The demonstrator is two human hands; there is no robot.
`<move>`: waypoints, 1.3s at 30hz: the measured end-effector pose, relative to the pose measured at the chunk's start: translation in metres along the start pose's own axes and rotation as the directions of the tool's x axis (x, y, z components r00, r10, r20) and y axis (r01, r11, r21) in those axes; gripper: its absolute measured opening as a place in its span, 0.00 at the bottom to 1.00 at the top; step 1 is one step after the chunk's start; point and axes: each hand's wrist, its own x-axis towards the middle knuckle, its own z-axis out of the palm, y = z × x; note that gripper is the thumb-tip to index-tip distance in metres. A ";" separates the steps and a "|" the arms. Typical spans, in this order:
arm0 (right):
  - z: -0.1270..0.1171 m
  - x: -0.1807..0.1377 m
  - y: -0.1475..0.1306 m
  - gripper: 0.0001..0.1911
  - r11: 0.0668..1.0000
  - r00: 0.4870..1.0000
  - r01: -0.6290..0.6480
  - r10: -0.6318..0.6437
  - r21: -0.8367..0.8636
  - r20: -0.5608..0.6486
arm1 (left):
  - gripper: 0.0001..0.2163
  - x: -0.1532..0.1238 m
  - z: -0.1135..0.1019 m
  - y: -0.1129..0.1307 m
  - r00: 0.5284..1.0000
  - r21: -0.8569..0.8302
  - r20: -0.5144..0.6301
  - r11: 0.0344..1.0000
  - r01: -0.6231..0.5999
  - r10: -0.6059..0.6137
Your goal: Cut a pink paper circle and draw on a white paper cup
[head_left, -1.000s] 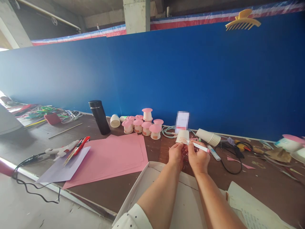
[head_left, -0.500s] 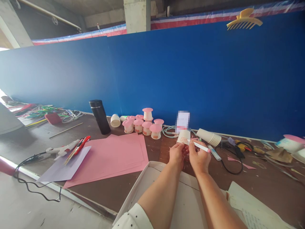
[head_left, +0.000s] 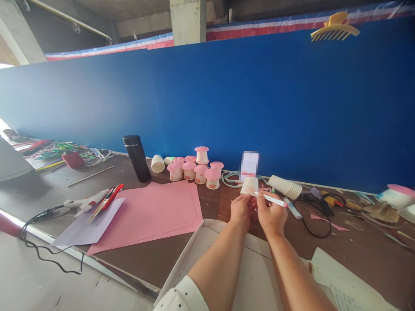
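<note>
My left hand [head_left: 241, 211] grips a white paper cup [head_left: 249, 185], upside down, with a window-like mark drawn in reddish lines on its side. In my right hand [head_left: 271, 216] is a white marker pen [head_left: 272, 199] with a pink end, its tip at the cup's side near the drawn mark. Both hands are close together over the edge of a white box lid. Left of them stand several paper cups with pink paper discs on top [head_left: 212, 177]. A stack of plain paper cups [head_left: 285, 187] lies just beyond my right hand.
Pink paper sheets [head_left: 155, 211] lie left, with a lilac sheet [head_left: 106, 224], a glue gun [head_left: 86, 202] and a red cutter [head_left: 112, 196]. A black flask [head_left: 136, 160] stands behind. Cables and scraps clutter the right. A blue panel [head_left: 207, 99] borders the table's back.
The pen tip has shifted very slightly along the cup's side, and the drawn mark shows a little more plainly. The whole view has moved a touch; both hands keep their hold.
</note>
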 end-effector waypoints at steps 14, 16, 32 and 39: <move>0.000 0.000 -0.002 0.20 0.997 0.998 0.035 -0.031 0.068 -0.053 | 0.06 0.002 -0.001 -0.002 1.000 -0.014 0.010 1.000 0.008 -0.008; -0.001 0.000 -0.003 0.21 0.998 0.998 0.031 -0.029 0.056 -0.049 | 0.06 0.003 -0.002 -0.002 1.000 -0.018 0.018 1.000 0.007 -0.006; -0.003 0.000 -0.006 0.17 1.000 1.000 0.000 0.000 0.018 -0.006 | 0.05 0.002 -0.001 -0.001 1.000 -0.028 0.030 1.000 0.002 -0.001; -0.001 0.000 -0.001 0.18 0.999 1.000 -0.022 0.022 0.027 0.013 | 0.05 0.003 -0.002 -0.002 1.000 -0.023 0.009 1.000 0.005 -0.004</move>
